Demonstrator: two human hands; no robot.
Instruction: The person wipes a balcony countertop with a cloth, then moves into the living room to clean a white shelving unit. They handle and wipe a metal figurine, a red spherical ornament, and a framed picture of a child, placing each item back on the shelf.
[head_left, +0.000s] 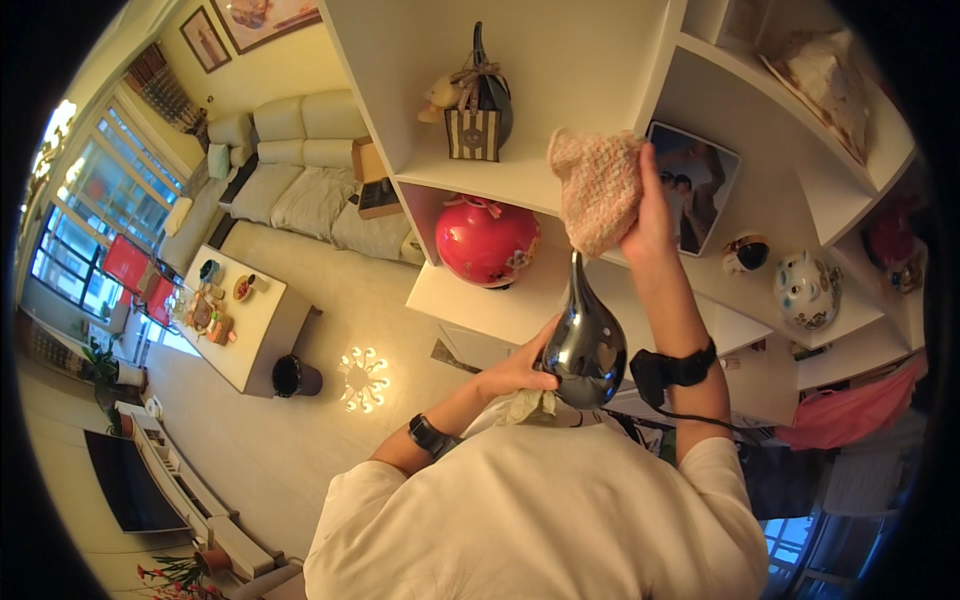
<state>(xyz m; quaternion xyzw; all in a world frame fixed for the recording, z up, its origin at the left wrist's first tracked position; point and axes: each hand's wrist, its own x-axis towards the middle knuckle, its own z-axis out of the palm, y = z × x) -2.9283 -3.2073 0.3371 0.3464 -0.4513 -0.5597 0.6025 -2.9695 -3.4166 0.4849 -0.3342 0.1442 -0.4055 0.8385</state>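
My left hand (529, 367) holds a glossy dark teardrop-shaped ornament (589, 352) with a long thin neck, its round body low in front of my chest. At the top of that neck, my right hand (651, 214) grips a pink, textured cloth (598, 187); whether the cloth touches the neck's tip is hard to tell. Greenish-beige fabric (531, 405) shows just below my left hand. On the shelf beyond stands a second dark long-necked ornament (502, 101), partly behind a small striped bag (474, 135) with a bow.
A red round vase (487, 241) occupies the lower shelf. To the right are a framed picture (694, 184), a small round figurine (746, 255) and a painted ceramic piggy bank (807, 289). A dark cable runs from my right wrist strap. A coffee table (259, 337) and trash bin (296, 376) stand farther left.
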